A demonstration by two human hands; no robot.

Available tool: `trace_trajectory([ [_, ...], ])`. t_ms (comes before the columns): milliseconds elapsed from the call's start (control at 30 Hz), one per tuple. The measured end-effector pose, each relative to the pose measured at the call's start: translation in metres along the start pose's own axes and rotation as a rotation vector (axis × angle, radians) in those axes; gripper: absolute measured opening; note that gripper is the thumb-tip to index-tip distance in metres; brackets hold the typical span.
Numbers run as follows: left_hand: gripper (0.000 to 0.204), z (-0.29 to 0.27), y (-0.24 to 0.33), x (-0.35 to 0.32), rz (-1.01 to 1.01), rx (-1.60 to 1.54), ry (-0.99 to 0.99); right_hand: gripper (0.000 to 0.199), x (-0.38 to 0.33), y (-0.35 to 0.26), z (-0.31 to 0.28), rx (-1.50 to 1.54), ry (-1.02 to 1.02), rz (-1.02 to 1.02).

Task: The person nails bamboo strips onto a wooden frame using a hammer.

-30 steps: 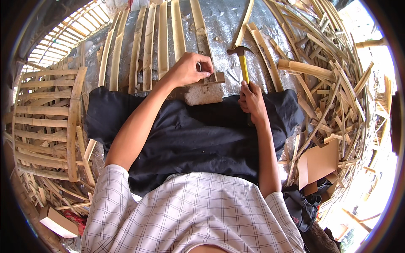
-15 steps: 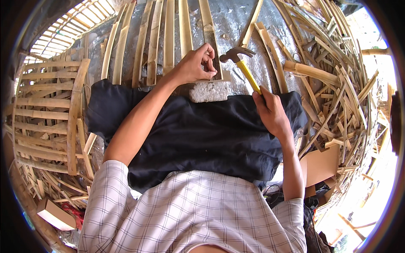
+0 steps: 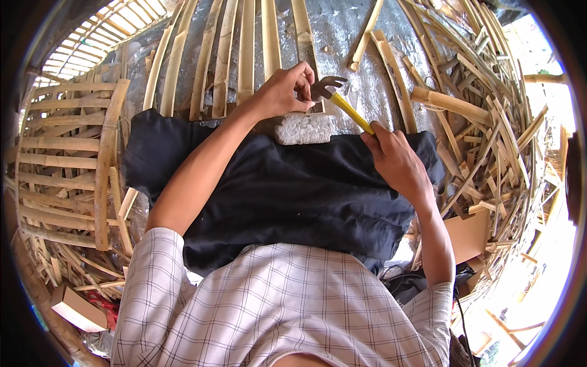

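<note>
- Head view: the left hand (image 3: 282, 92) pinches its fingertips closed on something too small to make out, pressed against a pale bamboo slat (image 3: 304, 37).
- The right hand (image 3: 394, 160) is wrapped shut around the yellow-handled claw hammer (image 3: 342, 104), whose metal head sits just beside the left fingertips.
- A grey rough stone block (image 3: 304, 128) lies right under them, at the edge of the dark cloth (image 3: 293, 189) over the lap.
- More curved bamboo slats (image 3: 229, 58) fan across the grey ground.
- A slatted bamboo frame (image 3: 67, 159) stands to the left; a heap of bamboo offcuts (image 3: 495, 128) crowds the right.
</note>
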State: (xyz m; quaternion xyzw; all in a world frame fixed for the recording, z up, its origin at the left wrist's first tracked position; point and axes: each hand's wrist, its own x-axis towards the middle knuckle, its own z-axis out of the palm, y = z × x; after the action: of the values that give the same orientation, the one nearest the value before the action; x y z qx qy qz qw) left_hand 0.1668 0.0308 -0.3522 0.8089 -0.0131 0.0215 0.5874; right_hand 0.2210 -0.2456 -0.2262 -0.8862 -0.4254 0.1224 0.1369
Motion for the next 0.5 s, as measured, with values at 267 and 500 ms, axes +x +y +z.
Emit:
trace_trajectory([
  [267,0.047,0.002,-0.004,0.000,0.053,0.047,0.026,0.024,0.001,-0.008,0.008,0.019,-0.004,0.057],
  [500,0.044,0.002,-0.006,0.001,0.066,0.001,0.027,0.021,-0.001,-0.011,0.012,0.073,0.088,0.040],
])
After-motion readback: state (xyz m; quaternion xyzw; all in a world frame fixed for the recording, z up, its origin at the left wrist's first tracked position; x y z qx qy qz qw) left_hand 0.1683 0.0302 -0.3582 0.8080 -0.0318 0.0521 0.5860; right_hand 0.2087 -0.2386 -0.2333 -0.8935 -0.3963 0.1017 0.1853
